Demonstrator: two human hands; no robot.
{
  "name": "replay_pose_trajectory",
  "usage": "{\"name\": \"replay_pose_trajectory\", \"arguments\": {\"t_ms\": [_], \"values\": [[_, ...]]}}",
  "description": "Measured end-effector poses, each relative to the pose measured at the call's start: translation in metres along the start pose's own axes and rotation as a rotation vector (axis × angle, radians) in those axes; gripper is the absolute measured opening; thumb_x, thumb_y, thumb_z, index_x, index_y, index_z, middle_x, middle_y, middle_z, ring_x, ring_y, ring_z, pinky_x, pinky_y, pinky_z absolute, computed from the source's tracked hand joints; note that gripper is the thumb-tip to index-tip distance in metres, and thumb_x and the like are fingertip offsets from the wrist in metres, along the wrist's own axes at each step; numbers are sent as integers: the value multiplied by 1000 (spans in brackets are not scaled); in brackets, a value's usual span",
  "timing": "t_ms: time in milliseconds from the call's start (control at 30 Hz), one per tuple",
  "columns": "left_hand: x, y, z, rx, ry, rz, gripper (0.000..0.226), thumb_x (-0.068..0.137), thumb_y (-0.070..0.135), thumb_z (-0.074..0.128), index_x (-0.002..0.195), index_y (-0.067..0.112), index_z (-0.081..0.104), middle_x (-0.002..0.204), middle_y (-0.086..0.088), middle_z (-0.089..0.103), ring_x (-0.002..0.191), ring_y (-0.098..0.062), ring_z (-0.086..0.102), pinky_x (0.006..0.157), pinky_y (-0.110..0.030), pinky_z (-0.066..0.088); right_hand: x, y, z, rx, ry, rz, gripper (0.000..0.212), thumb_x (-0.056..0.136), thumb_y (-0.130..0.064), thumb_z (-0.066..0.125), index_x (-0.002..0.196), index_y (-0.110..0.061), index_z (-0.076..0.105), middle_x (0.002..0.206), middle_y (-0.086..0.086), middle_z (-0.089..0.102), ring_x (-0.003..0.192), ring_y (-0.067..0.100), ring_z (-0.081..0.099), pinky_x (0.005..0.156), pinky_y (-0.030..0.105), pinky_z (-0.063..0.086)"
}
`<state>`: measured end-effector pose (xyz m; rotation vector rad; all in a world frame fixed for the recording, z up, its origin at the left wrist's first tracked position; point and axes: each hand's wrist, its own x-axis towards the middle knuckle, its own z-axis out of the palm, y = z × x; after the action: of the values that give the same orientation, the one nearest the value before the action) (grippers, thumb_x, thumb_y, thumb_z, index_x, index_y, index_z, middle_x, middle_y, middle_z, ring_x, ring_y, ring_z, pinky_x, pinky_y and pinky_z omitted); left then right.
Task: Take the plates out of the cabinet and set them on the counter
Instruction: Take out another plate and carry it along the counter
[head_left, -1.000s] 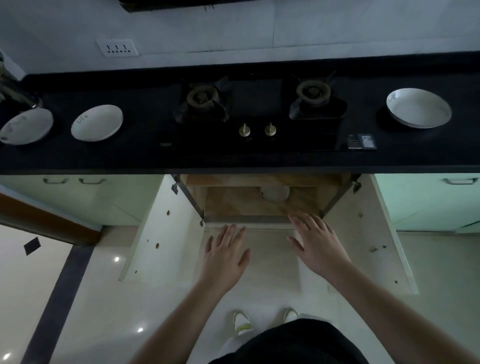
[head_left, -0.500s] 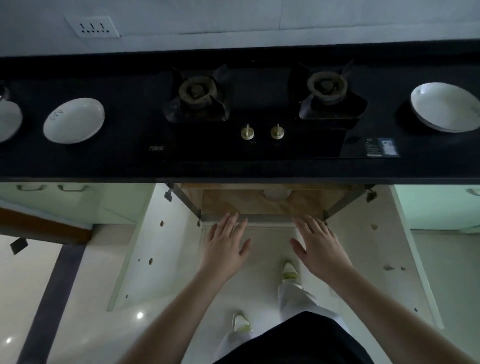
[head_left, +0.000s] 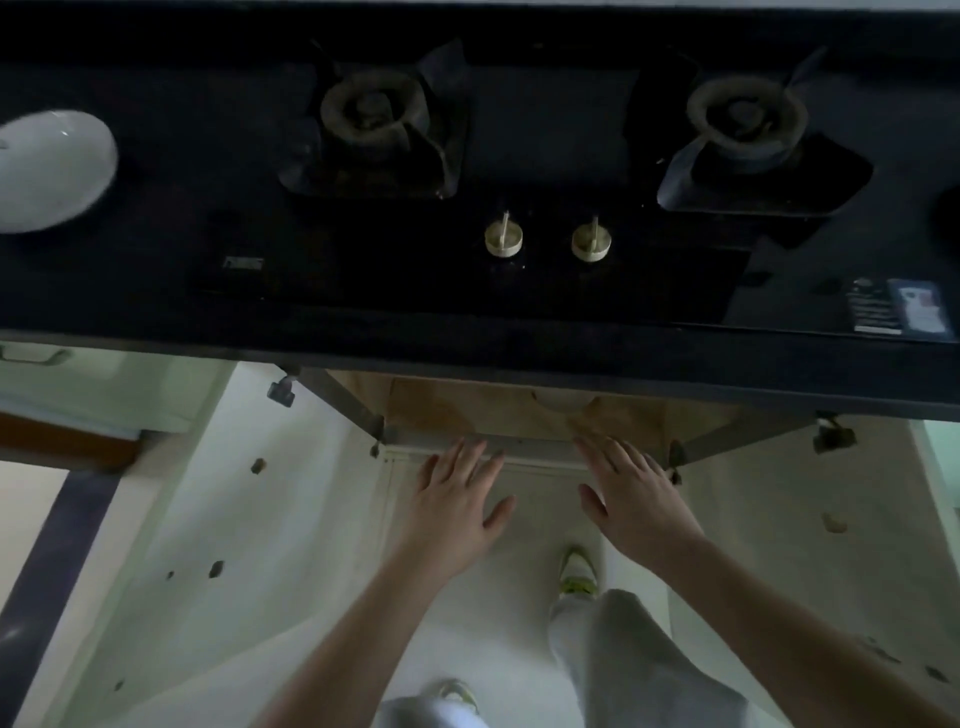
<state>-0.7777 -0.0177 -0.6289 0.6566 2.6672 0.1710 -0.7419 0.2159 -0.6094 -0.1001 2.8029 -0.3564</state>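
A: Hands?
B: Left hand (head_left: 457, 506) and right hand (head_left: 631, 499) both flat, fingers spread wide, palms down, holding nothing. Fingertips of each were over the grey metal front rail of the open cabinet (head_left: 519, 415), just under the table's front edge. Contact with the rail: couldn't tell.

A: Plates?
B: One white glossy round plate (head_left: 49, 171) sat on the table at its left end, motion-blurred. Inside the cabinet, a pale rounded shape (head_left: 561, 400) showed on the tan wood-grain shelf, right under the table's front edge, mostly hidden. Looked like a plate rim, couldn't confirm.

A: Table surface?
B: Black, smooth, dark. Glass hob (head_left: 467, 208) set in it, two round burners with angular black pan supports, two small pale round knobs (head_left: 548, 241) near the front edge between them. Printed sticker (head_left: 898, 306) toward the front right.

A: Doors?
B: Both cabinet doors (head_left: 218, 519) swung out, off-white matte panels with small dark hinge holes. Floor pale, glossy tile.
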Motion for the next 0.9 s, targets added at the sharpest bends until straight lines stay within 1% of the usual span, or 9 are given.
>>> {"name": "replay_pose_trajectory", "arguments": {"t_ms": [100,200,267,333,467,567,700,800,900], "values": [[27,-9,33,-23,0,24,65,98,64,15,156,34,13,166,5,10,152,-18,1,123,-45,6,24,11,36,-5,17,35,58,99,-40,38,152,-23,22,155,-2,32,143,17,27,117,35,23],[56,-20,65,7,33,34,63,100,60,20,156,32,15,166,4,11,152,-20,4,123,-44,9,49,24,72,-6,27,49,58,99,-43,36,152,-26,21,155,-4,30,142,19,29,113,38,29],[78,-27,89,5,35,38,63,100,59,22,156,32,14,166,4,11,152,-20,4,123,-44,9,69,41,95,7,33,27,57,99,-43,37,151,-25,22,156,-5,27,141,18,29,111,36,32],[97,-33,116,-18,29,41,64,99,60,23,156,32,14,166,5,10,152,-20,4,123,-43,8,90,63,118,-30,13,-41,58,99,-41,40,151,-23,24,157,-4,26,141,15,28,113,31,31],[137,-44,170,-40,78,73,66,99,62,22,157,31,15,166,6,9,152,-19,3,123,-43,7,130,106,170,-68,12,-78,56,99,-41,41,151,-21,28,158,-4,24,143,14,25,114,32,27],[174,-56,209,-38,86,96,65,98,63,21,156,34,13,166,6,8,152,-19,1,121,-44,5,157,129,210,-102,110,-84,54,98,-40,47,147,-20,36,154,0,34,138,19,36,112,33,33],[224,-70,252,40,193,160,62,95,61,34,152,41,24,163,4,22,149,-22,15,118,-46,16,189,158,252,-189,174,-50,54,97,-42,48,147,-24,36,153,-2,38,135,18,40,106,32,37],[256,-76,277,70,292,166,62,92,59,37,149,34,34,159,4,31,146,-23,25,114,-45,25,210,167,283,-186,228,-36,54,95,-40,52,145,-22,40,150,2,43,131,23,46,103,36,39],[283,-79,302,92,289,177,66,93,60,33,150,27,31,161,1,27,146,-26,21,114,-48,24,227,172,314,-237,293,-28,56,94,-39,53,145,-18,42,150,6,43,131,26,46,104,37,40]]}}
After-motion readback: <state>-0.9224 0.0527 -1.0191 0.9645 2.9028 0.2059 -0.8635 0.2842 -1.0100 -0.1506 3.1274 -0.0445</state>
